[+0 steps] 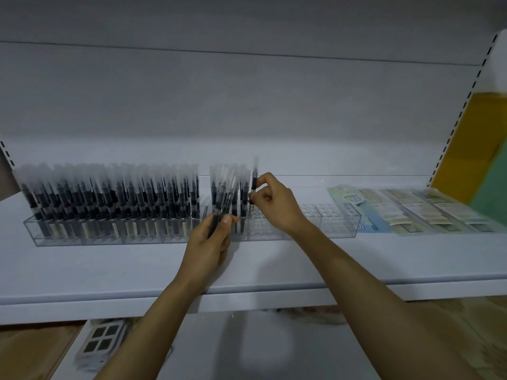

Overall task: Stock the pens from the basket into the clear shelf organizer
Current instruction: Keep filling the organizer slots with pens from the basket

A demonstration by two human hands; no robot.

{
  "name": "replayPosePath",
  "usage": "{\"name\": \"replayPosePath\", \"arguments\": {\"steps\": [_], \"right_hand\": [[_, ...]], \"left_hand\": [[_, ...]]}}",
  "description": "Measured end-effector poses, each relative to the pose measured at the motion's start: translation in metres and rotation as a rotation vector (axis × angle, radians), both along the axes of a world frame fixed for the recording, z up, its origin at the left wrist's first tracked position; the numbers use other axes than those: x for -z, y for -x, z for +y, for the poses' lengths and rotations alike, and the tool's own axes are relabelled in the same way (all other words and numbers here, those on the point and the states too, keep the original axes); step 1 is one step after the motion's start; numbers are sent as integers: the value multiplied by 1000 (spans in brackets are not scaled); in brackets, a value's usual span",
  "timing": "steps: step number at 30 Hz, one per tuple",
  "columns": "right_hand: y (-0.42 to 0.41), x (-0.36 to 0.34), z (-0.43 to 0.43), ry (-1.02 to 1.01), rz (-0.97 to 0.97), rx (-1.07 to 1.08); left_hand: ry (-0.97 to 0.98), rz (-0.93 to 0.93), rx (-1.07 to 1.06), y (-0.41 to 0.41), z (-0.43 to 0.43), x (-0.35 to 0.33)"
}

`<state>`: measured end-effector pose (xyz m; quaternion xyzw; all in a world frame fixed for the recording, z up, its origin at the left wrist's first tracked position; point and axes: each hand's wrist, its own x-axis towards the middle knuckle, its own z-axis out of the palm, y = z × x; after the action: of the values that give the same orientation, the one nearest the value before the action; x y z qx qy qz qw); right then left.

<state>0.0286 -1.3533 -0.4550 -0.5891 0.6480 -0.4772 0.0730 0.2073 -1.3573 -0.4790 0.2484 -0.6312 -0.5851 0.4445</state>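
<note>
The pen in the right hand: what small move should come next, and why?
Probably lower the pen straight down into an empty slot: the right hand pinches it upright above the unfilled section of the clear organizer, beside the last filled row, while the left hand holds spare pens.

Both hands — left [211,239], right [270,202] — on pens [253,176] at organizer [315,229]

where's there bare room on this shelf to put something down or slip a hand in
Bare shelf runs along the front, between the clear organizer and the shelf edge. The organizer's right end, between the right hand, which pinches one pen, and the flat packets, has empty slots. Crowded: its left part, packed with pens.
</note>
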Motion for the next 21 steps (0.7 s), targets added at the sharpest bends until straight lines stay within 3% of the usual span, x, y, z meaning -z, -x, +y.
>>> {"name": "replayPosePath", "arguments": {"steps": [8,14,18,21], "right_hand": [[2,-11,4,-112,-18,-62],[3,1,-3,-63,114,-24],[7,4,-6,-69,84,-5],[10,3,-3,-48,-74,-16]], "left_hand": [[12,-4,-36,-1,1,-1],[23,-1,-48,0,0,1],[10,9,-37,1,-1,1],[-16,8,-24,5,0,0]]}}
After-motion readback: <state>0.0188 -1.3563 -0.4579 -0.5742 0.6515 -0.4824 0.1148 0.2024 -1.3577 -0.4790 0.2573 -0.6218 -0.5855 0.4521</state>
